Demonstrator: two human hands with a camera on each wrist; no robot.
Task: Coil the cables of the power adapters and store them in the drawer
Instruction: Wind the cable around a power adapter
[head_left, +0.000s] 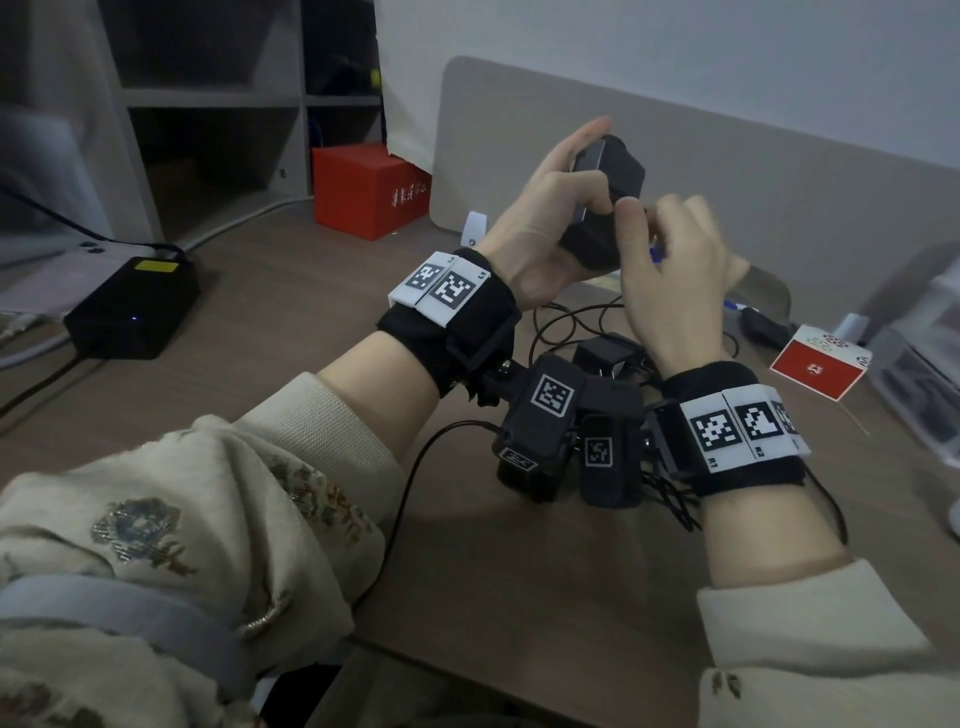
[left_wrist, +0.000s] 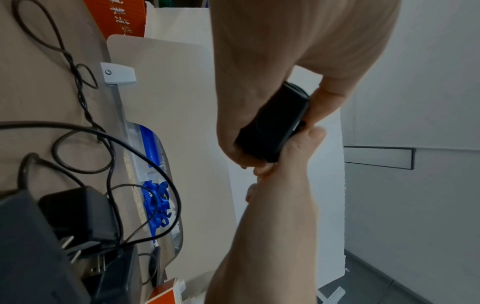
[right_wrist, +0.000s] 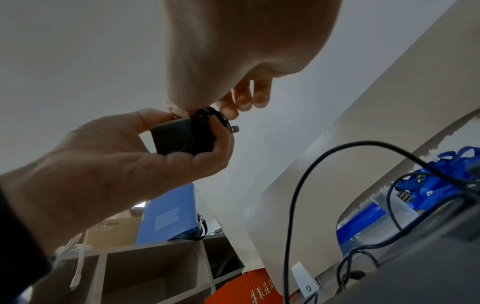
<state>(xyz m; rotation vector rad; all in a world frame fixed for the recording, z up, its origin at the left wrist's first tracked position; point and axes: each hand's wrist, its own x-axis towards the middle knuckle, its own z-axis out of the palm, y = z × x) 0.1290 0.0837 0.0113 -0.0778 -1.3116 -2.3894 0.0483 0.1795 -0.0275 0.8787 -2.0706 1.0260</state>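
Black power adapter (head_left: 605, 200) held up in the air above the desk (head_left: 291, 291), mid-scene, clear of the surface; cable turns (right_wrist: 207, 113) already lie around its body beside the plug prongs (right_wrist: 233, 130). Left hand (head_left: 540, 228) wraps the block, thumb across one face and fingers behind, probably so the body stays fixed as a spool while the other hand works. Right hand (head_left: 675, 280) sits just beside it on the right, fingers curled narrow, fingertips (right_wrist: 249, 100) at the wound cable near the prongs; looks like the last of the lead is being pinched or tucked, but the head view is blurred there and I cannot tell for sure that it grips the cable. Below the hands a second adapter (left_wrist: 80, 214) lies on the desk with prongs showing, its loose cable (left_wrist: 109, 144) sprawled in open loops; uncoiled, so much of the task remains. No drawer seen in any view. Room: a partition panel (head_left: 675, 156) closes the far edge just behind the hands; red box (head_left: 363, 189) far left, black box with yellow label (head_left: 132, 306) left, small red-and-white carton (head_left: 818, 364) right. Near desk is open, best space to lower the coil.
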